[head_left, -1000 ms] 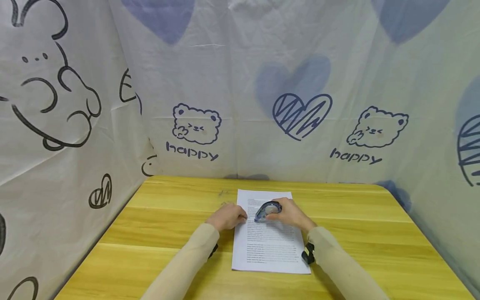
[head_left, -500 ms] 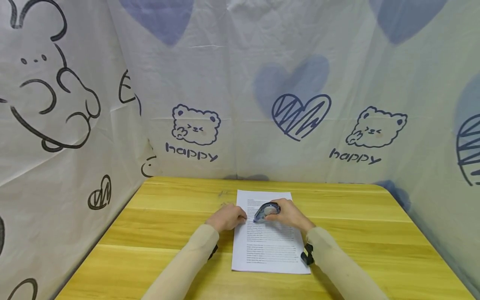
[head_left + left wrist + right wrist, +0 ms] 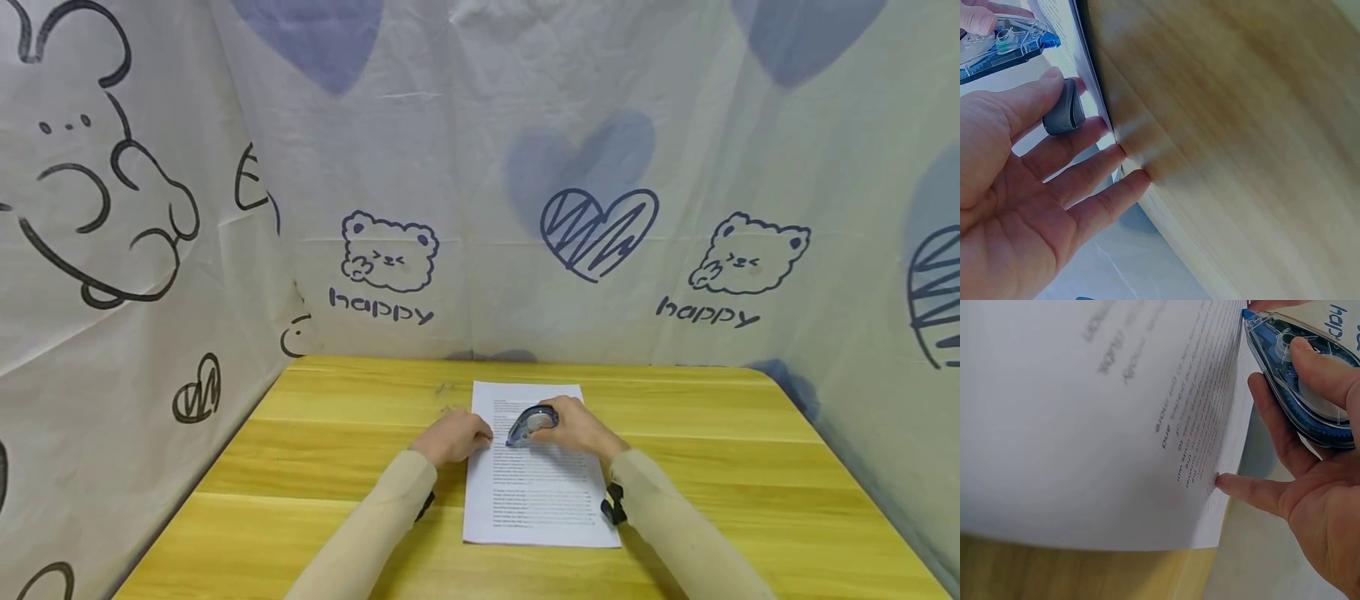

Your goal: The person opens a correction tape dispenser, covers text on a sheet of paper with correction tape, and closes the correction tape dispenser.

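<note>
Printed sheets of paper lie on the wooden table, lines of text facing up. My right hand grips a correction tape dispenser with a clear and blue body, thumb on its side. Its blue tip points left, down at the text in the upper part of the page. One of my right fingers touches the sheet lower down. My left hand rests at the left edge of the paper. Between its thumb and index finger it pinches a small dark grey cap, while the other fingertips touch the table beside the edge.
The yellow wood-grain table stretches out on both sides of the paper. A white cloth printed with hearts and bears hangs right behind the table and along both sides. Black bands show at both wrists.
The head view has drifted very slightly. Both hands keep the same hold, and the dispenser's tip stays at almost the same spot on the page.
</note>
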The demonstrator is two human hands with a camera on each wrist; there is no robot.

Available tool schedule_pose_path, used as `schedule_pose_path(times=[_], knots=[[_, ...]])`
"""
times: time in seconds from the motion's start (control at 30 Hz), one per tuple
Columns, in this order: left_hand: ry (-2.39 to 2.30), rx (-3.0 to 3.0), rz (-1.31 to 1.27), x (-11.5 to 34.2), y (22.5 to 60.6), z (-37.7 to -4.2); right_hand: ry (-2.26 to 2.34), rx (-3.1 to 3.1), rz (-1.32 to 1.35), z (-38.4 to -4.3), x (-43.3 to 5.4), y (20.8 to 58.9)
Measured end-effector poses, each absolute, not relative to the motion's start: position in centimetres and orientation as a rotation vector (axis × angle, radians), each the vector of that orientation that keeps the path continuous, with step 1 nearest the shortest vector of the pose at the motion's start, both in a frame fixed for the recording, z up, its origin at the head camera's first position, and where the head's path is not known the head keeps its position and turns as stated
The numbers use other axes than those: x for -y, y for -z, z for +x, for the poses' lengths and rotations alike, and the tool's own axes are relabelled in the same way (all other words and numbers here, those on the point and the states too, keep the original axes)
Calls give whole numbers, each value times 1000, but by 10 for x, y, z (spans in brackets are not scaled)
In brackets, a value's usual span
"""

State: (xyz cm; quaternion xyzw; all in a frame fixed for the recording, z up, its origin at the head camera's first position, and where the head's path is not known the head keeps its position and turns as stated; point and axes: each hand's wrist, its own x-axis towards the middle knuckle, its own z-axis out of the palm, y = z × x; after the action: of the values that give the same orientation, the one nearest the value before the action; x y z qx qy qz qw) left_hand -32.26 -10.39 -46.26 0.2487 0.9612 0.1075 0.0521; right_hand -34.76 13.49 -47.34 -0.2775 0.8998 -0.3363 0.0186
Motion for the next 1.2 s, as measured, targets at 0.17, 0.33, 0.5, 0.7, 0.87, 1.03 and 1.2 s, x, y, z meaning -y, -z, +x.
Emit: schedule_pose_path(times=[0.17,0.33,0.5,0.7,0.87,1.03,1.2], knots=[[-316,-2927,746,103,464,-323,1067,-2775,-835,-348,-136,471],[-297,-2934,747,103,464,-324,1059,-2781,-848,-348,-138,470],[-299,-2931,750,103,465,-324,1043,-2776,-842,-349,-138,470],[-316,-2931,740,103,465,-323,1037,-2767,-811,-349,-141,471],[-319,-2931,724,103,465,-322,1060,-2747,-797,-349,-144,472],[-322,-2931,711,103,466,-322,1072,-2737,-803,-349,-145,473],[-315,-2925,715,103,465,-321,1069,-2736,-787,-349,-147,472]])
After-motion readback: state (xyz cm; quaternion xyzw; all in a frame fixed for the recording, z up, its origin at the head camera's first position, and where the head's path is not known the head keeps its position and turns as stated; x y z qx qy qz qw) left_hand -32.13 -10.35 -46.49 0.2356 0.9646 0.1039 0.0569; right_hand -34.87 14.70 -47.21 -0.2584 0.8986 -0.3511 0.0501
